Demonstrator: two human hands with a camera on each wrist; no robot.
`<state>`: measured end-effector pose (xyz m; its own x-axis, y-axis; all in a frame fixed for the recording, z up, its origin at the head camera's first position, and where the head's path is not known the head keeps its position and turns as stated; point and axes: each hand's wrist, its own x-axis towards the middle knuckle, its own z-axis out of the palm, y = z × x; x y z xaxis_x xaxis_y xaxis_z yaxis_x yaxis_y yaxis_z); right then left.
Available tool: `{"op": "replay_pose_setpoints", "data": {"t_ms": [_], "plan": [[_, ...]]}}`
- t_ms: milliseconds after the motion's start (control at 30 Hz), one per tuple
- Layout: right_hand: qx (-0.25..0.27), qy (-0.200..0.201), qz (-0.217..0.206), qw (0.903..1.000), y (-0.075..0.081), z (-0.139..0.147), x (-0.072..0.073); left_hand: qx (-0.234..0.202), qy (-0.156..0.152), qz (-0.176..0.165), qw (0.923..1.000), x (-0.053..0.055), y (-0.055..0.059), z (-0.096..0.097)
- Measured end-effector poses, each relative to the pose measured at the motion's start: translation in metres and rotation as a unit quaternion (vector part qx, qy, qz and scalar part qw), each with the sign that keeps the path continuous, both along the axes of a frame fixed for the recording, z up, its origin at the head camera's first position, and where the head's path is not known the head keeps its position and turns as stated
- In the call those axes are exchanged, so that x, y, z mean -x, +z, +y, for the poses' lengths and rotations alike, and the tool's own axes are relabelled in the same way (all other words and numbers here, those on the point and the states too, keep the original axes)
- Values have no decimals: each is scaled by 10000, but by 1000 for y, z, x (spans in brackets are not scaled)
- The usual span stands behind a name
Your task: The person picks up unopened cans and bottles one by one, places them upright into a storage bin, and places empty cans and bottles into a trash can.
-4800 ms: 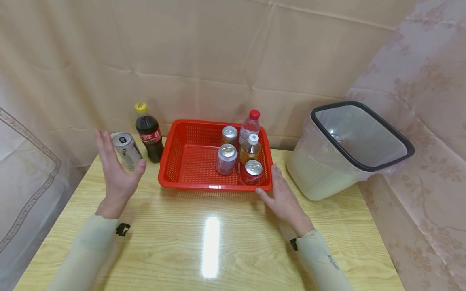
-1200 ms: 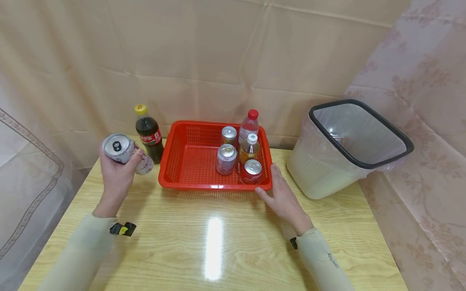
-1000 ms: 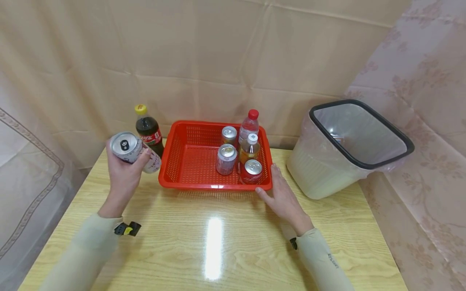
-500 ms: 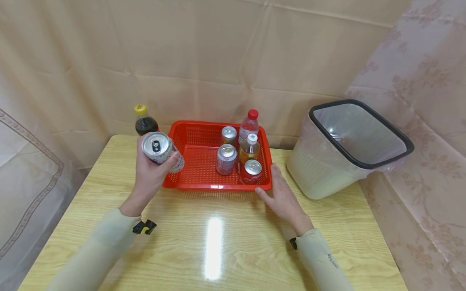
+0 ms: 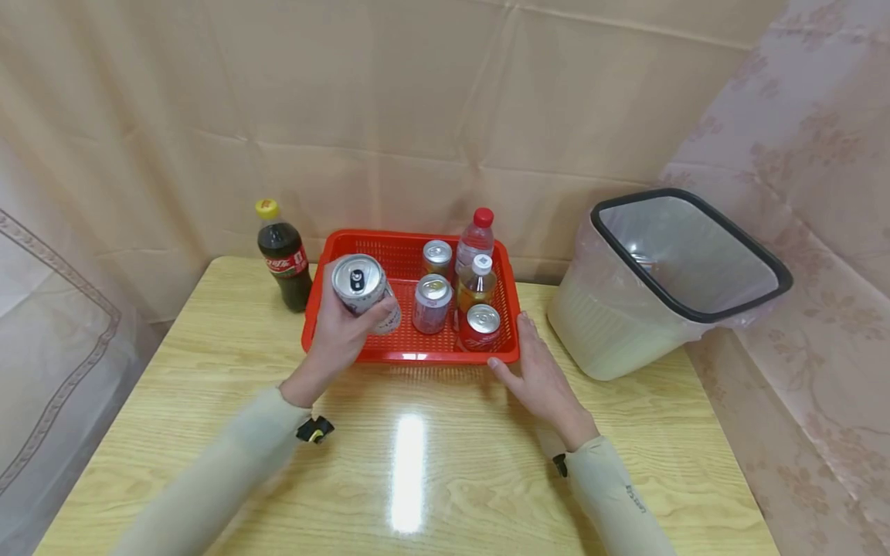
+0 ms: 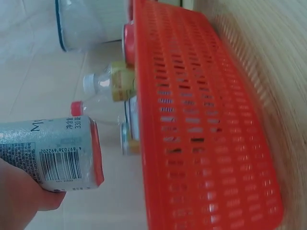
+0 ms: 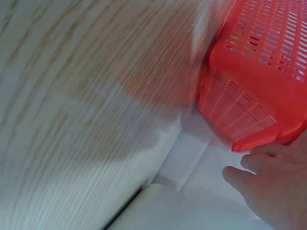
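In the head view my left hand [image 5: 337, 328] grips a white drink can [image 5: 361, 289], tilted, over the left part of the red basket [image 5: 410, 357]. The left wrist view shows the barcode side of that white can [image 6: 60, 155], above the basket's rim. My right hand [image 5: 545, 382] rests against the basket's front right corner with its fingers extended. Inside the basket's right half stand a pink-and-silver can [image 5: 432, 305], another silver-topped can [image 5: 437, 259], a red can [image 5: 480, 330], a red-capped clear bottle [image 5: 476, 239] and a white-capped bottle of amber drink [image 5: 477, 286].
Left of the basket stands a cola bottle [image 5: 283, 259] with a yellow cap. A lined trash bin [image 5: 605, 332] with a black rim is at the right, holding something partly seen. Curtains [image 5: 417, 116] hang behind the wooden table [image 5: 348, 479].
My left hand, open beside the white can at first, took hold of it, lifted it and carried it right, past the cola bottle, to over the basket. My right hand has stayed at the corner.
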<state>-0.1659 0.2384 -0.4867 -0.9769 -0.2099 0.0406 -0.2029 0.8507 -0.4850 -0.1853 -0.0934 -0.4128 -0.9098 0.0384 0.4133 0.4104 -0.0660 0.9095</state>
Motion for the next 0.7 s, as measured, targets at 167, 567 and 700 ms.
{"op": "replay_pose_setpoints", "data": {"t_ms": [167,567,700], "plan": [[-15,-6,-4,10000,-2,1,1,-72,-206,-51,9997,1,-3,16],[-22,44,73,10000,0,1,0,167,-466,-174,9986,9,-18,57],[-1,53,82,10000,0,1,0,145,-467,-189,9986,12,-26,65]]}}
